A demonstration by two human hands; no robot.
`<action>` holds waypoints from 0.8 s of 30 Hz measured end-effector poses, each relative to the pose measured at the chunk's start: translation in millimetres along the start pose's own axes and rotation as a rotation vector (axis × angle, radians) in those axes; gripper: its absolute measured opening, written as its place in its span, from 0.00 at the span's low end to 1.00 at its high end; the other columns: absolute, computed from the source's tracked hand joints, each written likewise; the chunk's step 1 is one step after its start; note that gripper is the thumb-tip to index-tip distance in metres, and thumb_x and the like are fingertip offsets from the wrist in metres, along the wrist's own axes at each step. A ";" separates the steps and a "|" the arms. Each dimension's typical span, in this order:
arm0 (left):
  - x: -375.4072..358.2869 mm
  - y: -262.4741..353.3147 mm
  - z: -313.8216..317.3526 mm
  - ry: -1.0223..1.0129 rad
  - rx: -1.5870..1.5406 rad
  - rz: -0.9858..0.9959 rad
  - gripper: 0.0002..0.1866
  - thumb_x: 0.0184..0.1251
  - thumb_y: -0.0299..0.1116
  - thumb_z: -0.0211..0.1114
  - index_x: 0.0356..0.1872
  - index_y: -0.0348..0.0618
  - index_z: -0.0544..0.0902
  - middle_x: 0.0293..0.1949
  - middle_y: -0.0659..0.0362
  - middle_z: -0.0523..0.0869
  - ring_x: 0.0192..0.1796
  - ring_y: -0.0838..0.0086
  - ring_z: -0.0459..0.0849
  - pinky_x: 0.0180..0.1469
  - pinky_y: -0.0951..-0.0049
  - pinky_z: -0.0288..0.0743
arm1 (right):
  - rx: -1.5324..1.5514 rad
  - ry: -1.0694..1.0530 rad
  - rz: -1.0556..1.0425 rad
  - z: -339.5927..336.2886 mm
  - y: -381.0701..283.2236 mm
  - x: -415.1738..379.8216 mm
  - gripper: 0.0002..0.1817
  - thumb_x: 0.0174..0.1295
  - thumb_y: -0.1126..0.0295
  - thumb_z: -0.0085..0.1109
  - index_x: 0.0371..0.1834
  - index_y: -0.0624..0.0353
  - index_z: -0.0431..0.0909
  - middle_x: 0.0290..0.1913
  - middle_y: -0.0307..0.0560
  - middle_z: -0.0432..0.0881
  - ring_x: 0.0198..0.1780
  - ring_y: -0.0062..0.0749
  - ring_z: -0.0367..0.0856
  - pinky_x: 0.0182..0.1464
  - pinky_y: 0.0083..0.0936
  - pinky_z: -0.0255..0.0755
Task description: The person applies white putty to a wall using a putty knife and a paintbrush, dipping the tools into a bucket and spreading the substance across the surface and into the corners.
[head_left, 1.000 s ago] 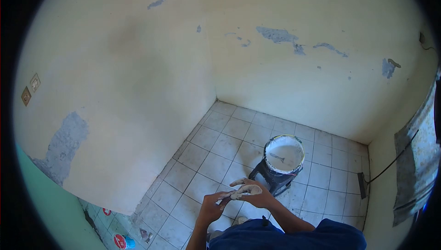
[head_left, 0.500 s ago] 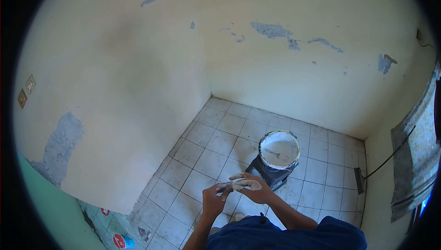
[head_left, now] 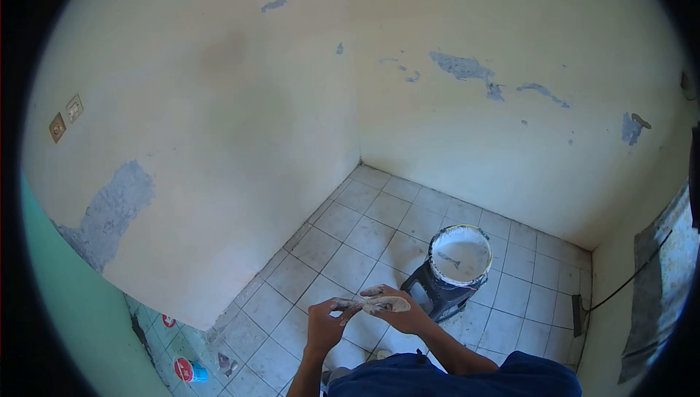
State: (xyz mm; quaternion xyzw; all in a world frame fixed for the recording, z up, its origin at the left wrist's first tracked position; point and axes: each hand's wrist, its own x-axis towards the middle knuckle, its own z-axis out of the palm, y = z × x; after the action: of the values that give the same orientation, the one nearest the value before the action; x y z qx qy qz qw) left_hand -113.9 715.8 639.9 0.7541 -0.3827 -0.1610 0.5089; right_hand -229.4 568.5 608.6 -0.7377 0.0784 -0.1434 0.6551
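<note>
Both hands are held close together in front of my blue shirt, their fingers smeared with white paste. My left hand (head_left: 326, 326) is closed, its fingers and thumb meeting the fingertips of the other hand. My right hand (head_left: 406, 317) is closed too, with a thick pale coating over thumb and fingers. Whether a thin object lies between them cannot be made out under the paste. Just beyond my right hand, a bucket (head_left: 490, 274) with a white-crusted rim stands on a dark stool (head_left: 442, 304). White paste (head_left: 467, 251) fills part of it, with a small greyish mark on its surface.
The cream wall (head_left: 240, 215) at left has a large grey bare patch (head_left: 117, 211) and wall switches (head_left: 65, 118). More patches (head_left: 463, 67) mark the far wall. A red-and-blue container (head_left: 191, 370) is on the tiled floor (head_left: 292, 273) at lower left. A cloth (head_left: 645, 302) hangs at right.
The view has swung left, so walls and bucket sit further right and mostly lower. My hands stay together, shifted slightly left in the picture.
</note>
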 end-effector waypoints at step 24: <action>2.4 -4.6 25.1 -0.045 -0.026 0.245 0.05 0.53 0.25 0.70 0.29 0.38 0.82 0.31 0.55 0.86 0.34 0.69 0.86 0.37 0.73 0.76 | 0.005 0.353 -0.009 -23.3 5.4 -24.7 0.09 0.56 0.77 0.54 0.37 0.66 0.83 0.46 0.47 0.81 0.47 0.30 0.79 0.51 0.24 0.69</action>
State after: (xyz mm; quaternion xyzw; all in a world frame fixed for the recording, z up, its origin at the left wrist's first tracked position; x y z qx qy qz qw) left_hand -126.3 698.7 625.3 0.6911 -0.4811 -0.1195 0.5260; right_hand -259.7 553.3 602.8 -0.6999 0.1887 -0.2737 0.6322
